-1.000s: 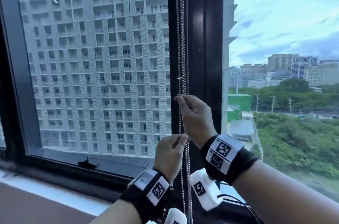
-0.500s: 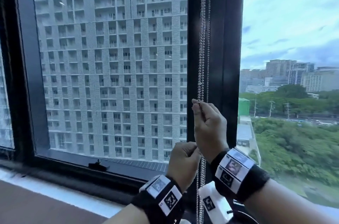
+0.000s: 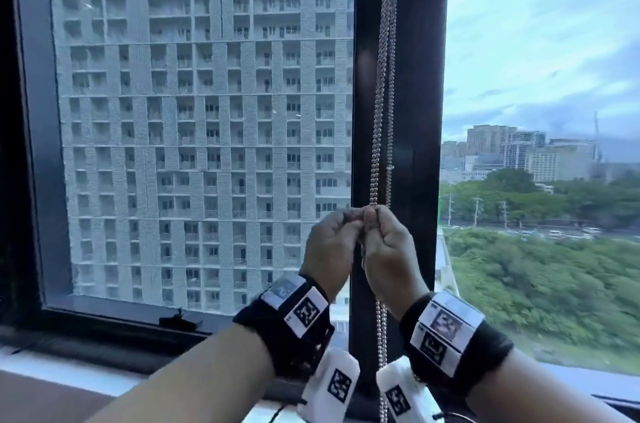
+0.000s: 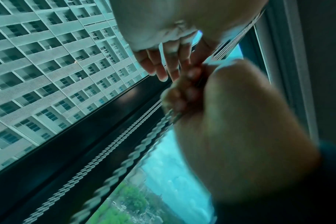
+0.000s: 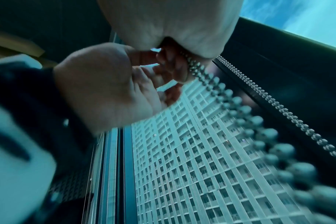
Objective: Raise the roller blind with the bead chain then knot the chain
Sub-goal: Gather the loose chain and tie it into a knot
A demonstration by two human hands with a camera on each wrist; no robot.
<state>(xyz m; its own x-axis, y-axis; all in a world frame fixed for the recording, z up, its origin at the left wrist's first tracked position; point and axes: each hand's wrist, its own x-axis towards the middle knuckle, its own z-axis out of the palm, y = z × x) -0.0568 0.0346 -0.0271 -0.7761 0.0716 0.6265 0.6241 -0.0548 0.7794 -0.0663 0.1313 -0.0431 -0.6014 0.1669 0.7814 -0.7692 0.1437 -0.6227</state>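
Behind hands (image 3: 363,242), dark mullion (image 3: 420,111); tower block (image 3: 207,111) beyond.

dark window frame (image 3: 419,76), tower block (image 3: 207,111) outside

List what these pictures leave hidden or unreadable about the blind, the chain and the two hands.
- Roller blind: in no view; the head view's top edge cuts the bead chain off below it.
- Knot: hidden inside the fingers of the left hand and right hand.
- Chain's bottom loop: cut off by the lower edge.
- Left wrist view: motion blur smears the grip.
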